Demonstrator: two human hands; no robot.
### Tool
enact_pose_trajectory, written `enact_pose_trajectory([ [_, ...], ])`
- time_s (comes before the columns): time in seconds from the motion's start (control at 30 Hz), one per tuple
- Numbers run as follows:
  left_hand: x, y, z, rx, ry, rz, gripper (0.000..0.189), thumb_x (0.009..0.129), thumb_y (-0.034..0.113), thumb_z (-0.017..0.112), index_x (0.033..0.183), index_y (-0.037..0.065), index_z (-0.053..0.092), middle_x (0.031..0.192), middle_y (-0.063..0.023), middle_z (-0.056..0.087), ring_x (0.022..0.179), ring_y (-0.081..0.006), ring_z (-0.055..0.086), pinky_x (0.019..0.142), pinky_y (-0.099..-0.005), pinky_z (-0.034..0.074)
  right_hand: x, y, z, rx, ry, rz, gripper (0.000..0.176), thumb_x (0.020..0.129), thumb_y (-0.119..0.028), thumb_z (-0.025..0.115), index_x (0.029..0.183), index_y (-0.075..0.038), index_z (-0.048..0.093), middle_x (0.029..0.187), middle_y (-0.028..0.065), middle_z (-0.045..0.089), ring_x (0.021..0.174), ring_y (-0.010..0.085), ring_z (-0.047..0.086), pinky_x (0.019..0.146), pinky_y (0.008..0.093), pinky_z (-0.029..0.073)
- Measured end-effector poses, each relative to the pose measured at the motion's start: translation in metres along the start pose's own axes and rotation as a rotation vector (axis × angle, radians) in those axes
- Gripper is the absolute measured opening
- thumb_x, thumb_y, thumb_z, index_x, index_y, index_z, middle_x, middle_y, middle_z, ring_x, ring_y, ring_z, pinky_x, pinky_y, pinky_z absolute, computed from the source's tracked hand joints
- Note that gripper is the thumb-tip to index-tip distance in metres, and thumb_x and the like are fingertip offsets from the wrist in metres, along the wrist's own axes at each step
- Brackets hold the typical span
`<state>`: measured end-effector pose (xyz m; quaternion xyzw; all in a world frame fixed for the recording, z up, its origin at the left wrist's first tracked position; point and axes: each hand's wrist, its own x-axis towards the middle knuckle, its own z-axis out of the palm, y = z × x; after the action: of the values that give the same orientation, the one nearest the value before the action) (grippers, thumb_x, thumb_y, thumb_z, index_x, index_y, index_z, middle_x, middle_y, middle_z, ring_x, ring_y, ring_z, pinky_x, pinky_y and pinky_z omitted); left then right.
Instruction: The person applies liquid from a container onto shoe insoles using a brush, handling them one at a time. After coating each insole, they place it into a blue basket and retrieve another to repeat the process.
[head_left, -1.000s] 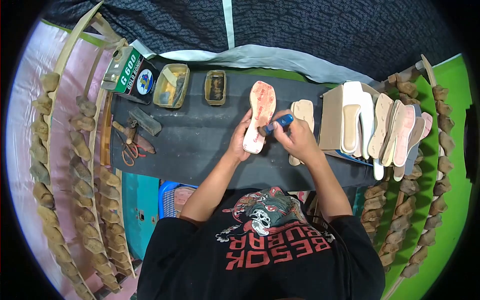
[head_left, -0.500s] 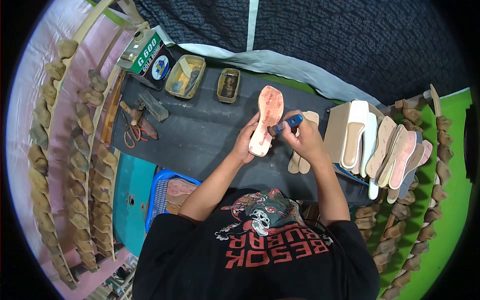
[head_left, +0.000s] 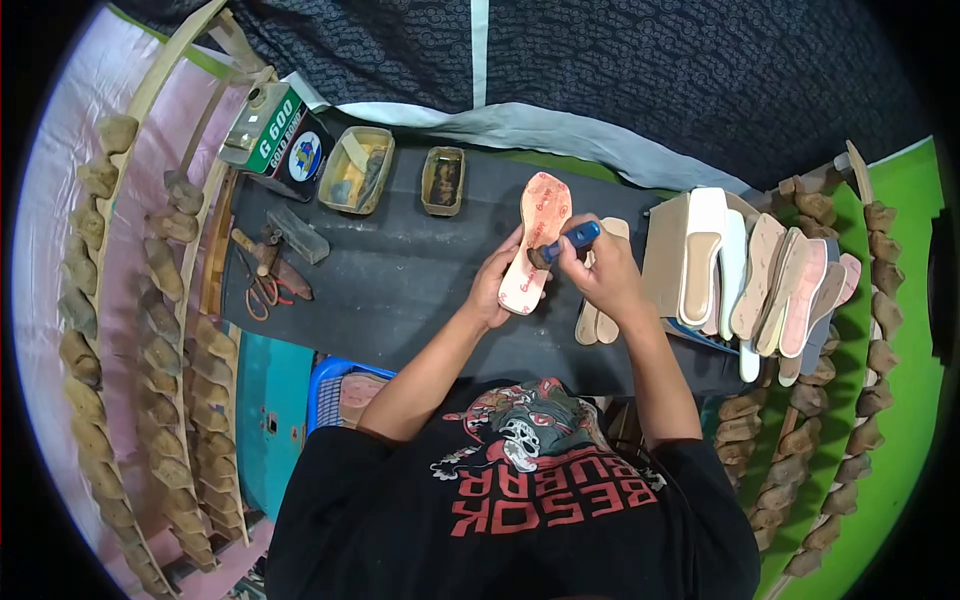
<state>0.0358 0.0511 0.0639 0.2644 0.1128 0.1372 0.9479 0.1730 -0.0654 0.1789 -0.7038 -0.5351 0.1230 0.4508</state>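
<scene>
My left hand [head_left: 497, 282] holds a pink printed insole [head_left: 534, 240] by its lower left edge, just above the dark work table [head_left: 400, 270]. My right hand [head_left: 598, 268] grips a blue-handled brush [head_left: 565, 242] whose dark bristle tip rests on the middle of the insole. A pair of tan insoles [head_left: 598, 322] lies on the table under my right hand.
Two glue trays [head_left: 357, 183] [head_left: 442, 181] and a green G 600 can [head_left: 279, 143] stand at the table's far edge. Scissors [head_left: 262, 291] and tools lie left. Stacked insoles [head_left: 770, 280] lean at right. Racks of wooden lasts [head_left: 160, 330] flank both sides. A blue basket [head_left: 335, 390] sits below.
The brush tip has moved slightly up along the insole's middle. Both hands keep their grip; the view has shifted a little.
</scene>
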Motion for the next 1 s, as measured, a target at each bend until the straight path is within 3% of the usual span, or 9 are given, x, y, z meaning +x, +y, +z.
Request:
enact_pose_trajectory([
  [0.23,0.003,-0.002,0.001,-0.061,0.011,0.010,0.064,0.107,0.031,0.043,0.164,0.013,0.022,0.145,-0.0101,0.057,0.104,-0.0218,0.072,0.074,-0.0368,0.066,-0.010,-0.011,0.003,0.028,-0.028,-0.041,0.016,0.095,-0.013,0.069,0.103,-0.003,0.059,0.073,0.0131,0.066,0.062,0.0261,0.068,0.058,0.0373,0.051],
  [0.37,0.001,-0.007,-0.004,0.000,-0.036,0.034,0.068,0.107,0.035,0.043,0.166,0.015,0.017,0.141,-0.0100,0.059,0.107,-0.0204,0.070,0.072,-0.0363,0.067,-0.005,0.006,0.008,-0.047,0.034,-0.045,0.017,0.095,-0.012,0.069,0.106,-0.003,0.059,0.074,0.0130,0.066,0.063,0.0259,0.069,0.059,0.0372,0.052],
  [0.6,-0.012,-0.007,-0.007,-0.074,-0.012,0.057,0.067,0.109,0.034,0.045,0.166,0.014,0.015,0.140,-0.0121,0.059,0.107,-0.0242,0.071,0.076,-0.0403,0.067,-0.010,0.004,0.019,0.012,-0.037,-0.044,0.017,0.096,-0.012,0.069,0.105,-0.002,0.059,0.076,0.0160,0.067,0.065,0.0285,0.070,0.059,0.0376,0.052],
  [0.73,-0.020,-0.012,-0.019,-0.048,-0.019,0.050,0.069,0.109,0.041,0.045,0.167,0.017,0.015,0.139,-0.0116,0.059,0.105,-0.0230,0.070,0.076,-0.0423,0.066,0.002,0.008,0.024,0.121,0.000,0.059,0.017,0.097,-0.012,0.069,0.105,-0.002,0.059,0.075,0.0173,0.067,0.066,0.0318,0.070,0.060,0.0399,0.052],
  [0.87,-0.026,-0.013,-0.025,-0.057,0.064,0.055,0.067,0.110,0.043,0.044,0.167,0.021,0.016,0.140,-0.0096,0.059,0.106,-0.0217,0.070,0.077,-0.0424,0.066,0.005,-0.002,0.030,-0.030,-0.088,-0.017,0.016,0.097,-0.014,0.068,0.105,-0.002,0.059,0.076,0.0165,0.068,0.066,0.0318,0.071,0.060,0.0404,0.053],
  [1.0,-0.030,-0.007,-0.021,-0.083,0.065,0.092,0.066,0.110,0.052,0.037,0.166,0.024,0.017,0.146,-0.0071,0.056,0.113,-0.0210,0.068,0.077,-0.0402,0.066,0.003,-0.017,0.038,0.095,-0.193,-0.023,0.018,0.096,-0.015,0.068,0.107,-0.003,0.060,0.076,0.0167,0.069,0.069,0.0330,0.072,0.062,0.0408,0.054],
])
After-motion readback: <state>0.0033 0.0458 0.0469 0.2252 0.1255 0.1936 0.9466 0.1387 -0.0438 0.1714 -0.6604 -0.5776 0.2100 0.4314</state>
